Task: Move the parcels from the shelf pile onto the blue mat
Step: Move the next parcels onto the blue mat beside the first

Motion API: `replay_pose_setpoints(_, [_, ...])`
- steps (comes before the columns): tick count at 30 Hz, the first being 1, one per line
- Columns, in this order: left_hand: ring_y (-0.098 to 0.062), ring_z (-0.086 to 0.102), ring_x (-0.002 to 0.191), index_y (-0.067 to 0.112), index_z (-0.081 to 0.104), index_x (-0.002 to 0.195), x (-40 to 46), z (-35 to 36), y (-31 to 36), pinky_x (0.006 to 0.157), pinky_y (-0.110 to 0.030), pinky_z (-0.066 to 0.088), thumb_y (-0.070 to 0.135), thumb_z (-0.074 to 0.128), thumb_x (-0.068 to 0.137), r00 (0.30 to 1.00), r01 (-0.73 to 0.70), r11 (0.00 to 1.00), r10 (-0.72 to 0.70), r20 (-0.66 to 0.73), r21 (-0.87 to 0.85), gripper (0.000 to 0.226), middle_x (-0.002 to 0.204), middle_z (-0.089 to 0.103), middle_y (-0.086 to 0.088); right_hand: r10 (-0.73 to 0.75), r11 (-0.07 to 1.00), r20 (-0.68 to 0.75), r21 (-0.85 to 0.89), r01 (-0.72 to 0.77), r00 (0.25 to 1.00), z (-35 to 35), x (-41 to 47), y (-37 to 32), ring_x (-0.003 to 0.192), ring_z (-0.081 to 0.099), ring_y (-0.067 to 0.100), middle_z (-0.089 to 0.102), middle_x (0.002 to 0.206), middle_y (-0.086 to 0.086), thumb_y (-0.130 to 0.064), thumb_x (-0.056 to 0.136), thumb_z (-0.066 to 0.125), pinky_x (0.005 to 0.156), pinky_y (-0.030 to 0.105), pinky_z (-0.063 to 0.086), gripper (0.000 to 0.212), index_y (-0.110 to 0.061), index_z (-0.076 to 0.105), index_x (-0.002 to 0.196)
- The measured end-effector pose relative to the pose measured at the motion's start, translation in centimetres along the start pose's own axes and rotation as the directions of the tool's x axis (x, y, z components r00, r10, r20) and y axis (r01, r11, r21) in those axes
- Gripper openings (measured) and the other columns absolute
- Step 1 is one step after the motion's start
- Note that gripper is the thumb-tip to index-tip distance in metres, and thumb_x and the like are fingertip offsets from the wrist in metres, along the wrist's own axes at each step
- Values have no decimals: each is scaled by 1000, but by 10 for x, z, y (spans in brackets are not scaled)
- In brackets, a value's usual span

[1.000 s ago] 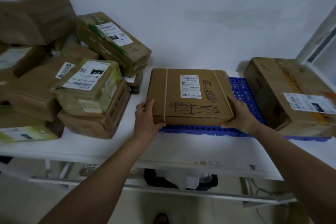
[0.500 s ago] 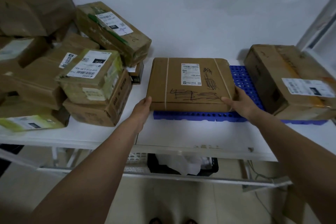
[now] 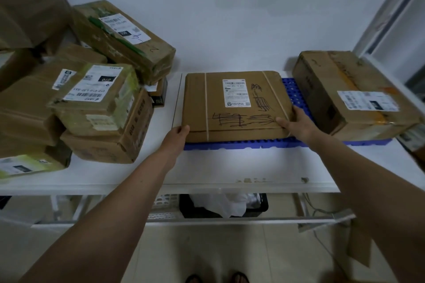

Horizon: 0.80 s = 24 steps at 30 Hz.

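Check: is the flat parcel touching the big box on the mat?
Apart. The head view shows a strip of blue mat between the flat parcel and the big box.

L hand (image 3: 178,136), R hand (image 3: 299,123) outstretched
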<state>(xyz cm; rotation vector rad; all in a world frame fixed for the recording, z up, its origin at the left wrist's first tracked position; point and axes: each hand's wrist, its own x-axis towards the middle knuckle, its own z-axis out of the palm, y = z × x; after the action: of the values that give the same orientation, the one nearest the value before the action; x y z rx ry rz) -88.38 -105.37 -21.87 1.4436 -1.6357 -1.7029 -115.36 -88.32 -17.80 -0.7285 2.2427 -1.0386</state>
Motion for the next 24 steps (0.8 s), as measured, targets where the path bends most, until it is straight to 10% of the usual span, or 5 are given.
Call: replay_pose_setpoints(24, [-26, 46, 127, 12, 29, 148, -5, 6, 20, 106, -33, 37, 23, 45, 101, 1000, -11, 995, 9, 25, 97, 50, 142, 46, -9, 56, 996, 3, -76, -56, 998, -1, 11, 1, 125, 47, 30, 44, 139, 12, -31, 84, 69, 104, 44, 43, 78, -9, 24, 144])
